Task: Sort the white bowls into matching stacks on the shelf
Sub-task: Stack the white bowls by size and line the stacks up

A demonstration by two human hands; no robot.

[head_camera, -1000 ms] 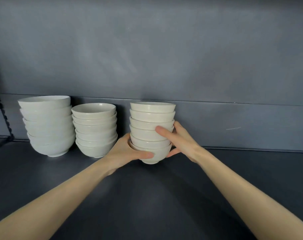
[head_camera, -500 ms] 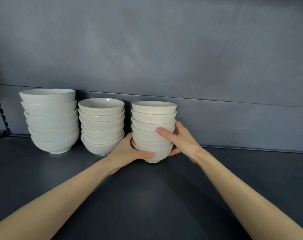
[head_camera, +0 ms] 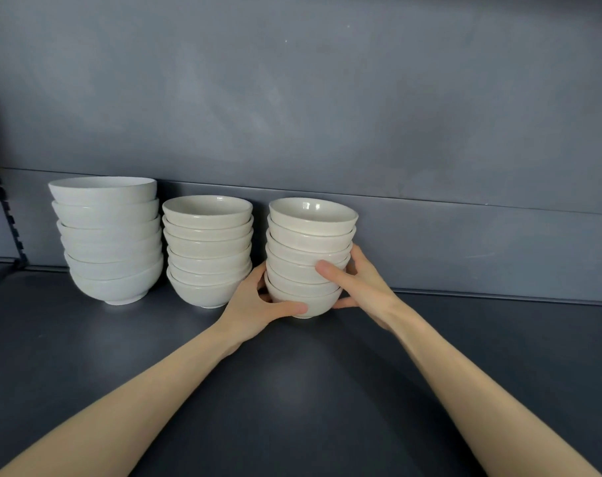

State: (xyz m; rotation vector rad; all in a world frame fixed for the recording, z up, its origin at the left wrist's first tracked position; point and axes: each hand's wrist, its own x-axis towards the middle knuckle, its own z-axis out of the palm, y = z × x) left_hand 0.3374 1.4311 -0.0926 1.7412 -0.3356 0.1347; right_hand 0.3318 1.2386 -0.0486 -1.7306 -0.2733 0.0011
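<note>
Both hands on the right stack [head_camera: 311,256] of small bowls. My left hand [head_camera: 254,308] cups the bottom bowl, thumb curled along its front. My right hand [head_camera: 361,284] wraps the other side, thumb pressed across the middle bowls, fingers round the back. The stack is on the dark shelf [head_camera: 292,390], near the back wall [head_camera: 327,115], top bowls tipped a little. Just left, with a gap: the middle stack [head_camera: 208,249], same small kind. Far left, the big stack [head_camera: 108,235], close beside it.
</note>
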